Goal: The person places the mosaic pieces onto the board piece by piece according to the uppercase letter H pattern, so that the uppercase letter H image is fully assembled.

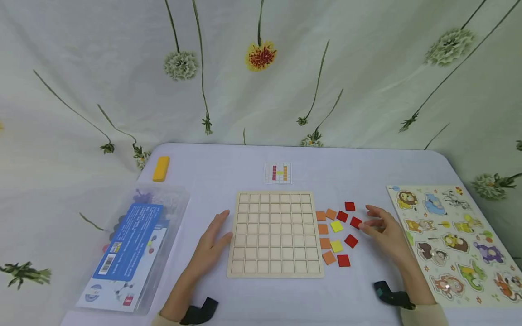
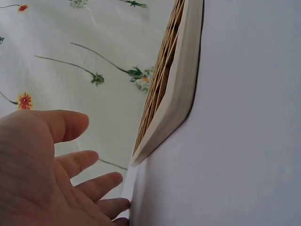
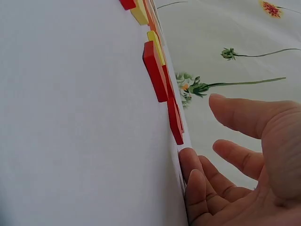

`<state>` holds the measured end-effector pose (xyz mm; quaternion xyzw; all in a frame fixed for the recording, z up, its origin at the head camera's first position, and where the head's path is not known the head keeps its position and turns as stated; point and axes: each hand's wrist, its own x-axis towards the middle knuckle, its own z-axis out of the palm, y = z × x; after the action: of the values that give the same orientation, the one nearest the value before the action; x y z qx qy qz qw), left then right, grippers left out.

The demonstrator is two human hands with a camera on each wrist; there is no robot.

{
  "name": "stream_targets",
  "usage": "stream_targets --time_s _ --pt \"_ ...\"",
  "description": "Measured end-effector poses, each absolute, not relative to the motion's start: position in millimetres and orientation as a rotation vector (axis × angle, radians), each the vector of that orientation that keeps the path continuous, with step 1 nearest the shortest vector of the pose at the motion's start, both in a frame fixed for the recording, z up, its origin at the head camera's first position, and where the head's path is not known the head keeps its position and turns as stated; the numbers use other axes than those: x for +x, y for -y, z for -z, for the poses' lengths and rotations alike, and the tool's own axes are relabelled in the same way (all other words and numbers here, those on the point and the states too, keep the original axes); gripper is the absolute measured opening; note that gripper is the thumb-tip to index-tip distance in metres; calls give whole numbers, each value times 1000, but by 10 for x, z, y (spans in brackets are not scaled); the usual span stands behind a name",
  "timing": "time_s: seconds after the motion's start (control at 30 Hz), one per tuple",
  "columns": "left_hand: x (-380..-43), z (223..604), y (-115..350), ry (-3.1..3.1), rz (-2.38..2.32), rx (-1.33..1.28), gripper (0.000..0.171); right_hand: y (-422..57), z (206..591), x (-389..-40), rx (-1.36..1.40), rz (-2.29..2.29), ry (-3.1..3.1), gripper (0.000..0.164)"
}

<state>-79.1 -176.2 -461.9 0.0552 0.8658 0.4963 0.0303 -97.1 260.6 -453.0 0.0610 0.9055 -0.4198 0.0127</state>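
Note:
A square wooden grid board (image 1: pixel 275 235) lies in the middle of the table, its cells bare. My left hand (image 1: pixel 210 246) is beside the board's left edge with fingers spread, holding nothing; the left wrist view shows the board's corner (image 2: pixel 174 106) past the fingers. To the right of the board lie red tiles (image 1: pixel 344 260), orange tiles (image 1: pixel 325 243) and two yellow tiles (image 1: pixel 336 226). My right hand (image 1: pixel 383 230) is just right of them, its thumb close by a red tile (image 1: pixel 355 222). In the right wrist view, thumb and fingers stand apart around nothing.
Behind the board lies a small card (image 1: pixel 278 173) with a red, yellow and orange grid pattern. A yellow block (image 1: pixel 161 169) lies at back left. A clear plastic case (image 1: pixel 179 217) with a blue label is at left, an animal puzzle board (image 1: pixel 442 235) at right.

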Motion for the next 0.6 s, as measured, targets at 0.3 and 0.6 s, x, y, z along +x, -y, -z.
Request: stream_targets --time_s 0.3,0.6 --pt "-784 4735 1714 -2769 -1389 290 53 -2598 4639 -970 132 1303 -2857 58" --pt "-769 4744 1719 -2820 -1295 352 51 -2587 4692 -977 83 1252 -2921 53"
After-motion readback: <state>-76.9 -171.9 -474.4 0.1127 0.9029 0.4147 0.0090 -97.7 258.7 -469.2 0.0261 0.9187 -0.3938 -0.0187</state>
